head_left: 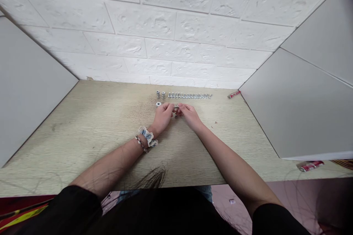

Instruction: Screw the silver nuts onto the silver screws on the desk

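Observation:
Close together over the middle of the table, my left hand [164, 113] and my right hand [189, 114] pinch a small metal bolt [175, 107] lying crosswise between their fingertips. The fingers cover most of it. Just under my right fingers shows another small metal piece [177, 116], partly hidden; its kind is unclear. A round washer-like part [158, 104] sits beside my left fingertips. Behind it two bolts with nuts or washers on them [163, 95] stand upright. To their right runs a neat row of several silver bolts [190, 96].
A white brick-patterned wall [171, 47] closes off the back of the wooden table [104, 128]. Grey panels stand at the left [30, 88] and right [298, 106]. One red battery-like cylinder [234, 94] lies at the back right, another [311, 166] near the front right edge.

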Demonstrator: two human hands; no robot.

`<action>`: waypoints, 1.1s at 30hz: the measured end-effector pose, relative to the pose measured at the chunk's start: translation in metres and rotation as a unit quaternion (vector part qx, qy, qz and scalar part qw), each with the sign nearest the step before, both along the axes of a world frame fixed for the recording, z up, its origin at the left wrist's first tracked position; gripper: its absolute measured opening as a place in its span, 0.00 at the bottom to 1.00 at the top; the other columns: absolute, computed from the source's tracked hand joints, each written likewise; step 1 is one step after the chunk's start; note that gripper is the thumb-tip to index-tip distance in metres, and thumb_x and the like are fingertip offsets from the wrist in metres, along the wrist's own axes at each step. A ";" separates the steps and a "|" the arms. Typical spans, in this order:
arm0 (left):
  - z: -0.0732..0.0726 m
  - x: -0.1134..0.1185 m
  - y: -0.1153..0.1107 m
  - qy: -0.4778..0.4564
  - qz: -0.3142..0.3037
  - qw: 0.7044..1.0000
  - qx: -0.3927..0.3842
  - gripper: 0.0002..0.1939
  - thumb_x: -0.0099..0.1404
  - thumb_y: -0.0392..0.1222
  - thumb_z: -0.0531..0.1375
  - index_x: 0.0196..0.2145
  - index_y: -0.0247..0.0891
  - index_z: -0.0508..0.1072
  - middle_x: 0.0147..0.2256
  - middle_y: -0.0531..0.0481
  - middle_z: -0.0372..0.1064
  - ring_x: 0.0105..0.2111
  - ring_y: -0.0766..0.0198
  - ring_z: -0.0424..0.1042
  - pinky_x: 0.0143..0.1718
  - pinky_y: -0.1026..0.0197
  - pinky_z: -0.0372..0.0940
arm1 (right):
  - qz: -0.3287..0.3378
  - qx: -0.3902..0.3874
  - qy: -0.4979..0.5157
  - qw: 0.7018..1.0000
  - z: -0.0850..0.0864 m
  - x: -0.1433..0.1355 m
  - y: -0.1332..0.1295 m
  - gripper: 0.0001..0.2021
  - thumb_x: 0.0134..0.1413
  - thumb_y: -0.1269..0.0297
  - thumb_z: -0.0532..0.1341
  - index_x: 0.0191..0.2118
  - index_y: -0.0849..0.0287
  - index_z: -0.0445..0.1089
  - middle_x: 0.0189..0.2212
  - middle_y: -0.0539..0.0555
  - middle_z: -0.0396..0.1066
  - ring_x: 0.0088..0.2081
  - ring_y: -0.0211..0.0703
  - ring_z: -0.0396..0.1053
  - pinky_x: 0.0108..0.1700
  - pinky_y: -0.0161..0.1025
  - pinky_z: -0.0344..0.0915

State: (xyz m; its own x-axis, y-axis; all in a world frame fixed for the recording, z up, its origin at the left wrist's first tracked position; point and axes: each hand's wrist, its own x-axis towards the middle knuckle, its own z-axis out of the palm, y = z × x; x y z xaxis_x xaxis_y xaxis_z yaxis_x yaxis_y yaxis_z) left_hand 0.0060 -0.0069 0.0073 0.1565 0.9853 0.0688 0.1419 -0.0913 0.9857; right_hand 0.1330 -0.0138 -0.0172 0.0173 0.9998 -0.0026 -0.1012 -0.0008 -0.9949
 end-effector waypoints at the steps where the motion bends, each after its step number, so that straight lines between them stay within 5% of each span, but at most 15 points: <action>1: -0.001 0.000 0.000 0.001 0.000 1.000 0.000 0.15 0.58 0.45 0.52 0.16 0.36 0.61 0.16 0.56 0.57 0.18 0.71 0.57 0.24 0.65 0.53 | 0.000 -0.002 0.001 1.000 0.000 0.000 0.000 0.23 0.40 0.41 0.61 0.20 0.60 0.65 0.21 0.51 0.66 0.25 0.34 0.62 0.30 0.35 0.61; 26: 0.001 0.001 -0.004 0.008 -0.020 1.000 0.018 0.16 0.57 0.43 0.52 0.15 0.36 0.59 0.15 0.57 0.56 0.18 0.71 0.56 0.23 0.66 0.52 | 0.028 -0.001 -0.005 1.000 0.003 -0.002 -0.003 0.23 0.42 0.42 0.59 0.28 0.61 0.67 0.22 0.49 0.67 0.25 0.34 0.63 0.29 0.34 0.58; 33: -0.001 0.001 -0.003 0.005 -0.023 1.000 0.021 0.16 0.57 0.44 0.52 0.15 0.36 0.59 0.15 0.57 0.56 0.18 0.72 0.55 0.23 0.66 0.52 | 0.008 0.004 -0.054 0.999 0.002 -0.003 -0.003 0.25 0.43 0.39 0.56 0.20 0.61 0.65 0.18 0.49 0.64 0.23 0.34 0.61 0.27 0.34 0.57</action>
State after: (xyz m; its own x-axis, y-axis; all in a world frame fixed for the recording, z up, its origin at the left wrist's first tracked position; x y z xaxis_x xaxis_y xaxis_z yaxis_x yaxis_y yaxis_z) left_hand 0.0069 -0.0098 0.0059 0.2018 0.9734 0.1081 0.1472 -0.1392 0.9793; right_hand 0.1302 -0.0168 -0.0149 0.0002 1.0000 0.0062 0.0061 0.0061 -1.0000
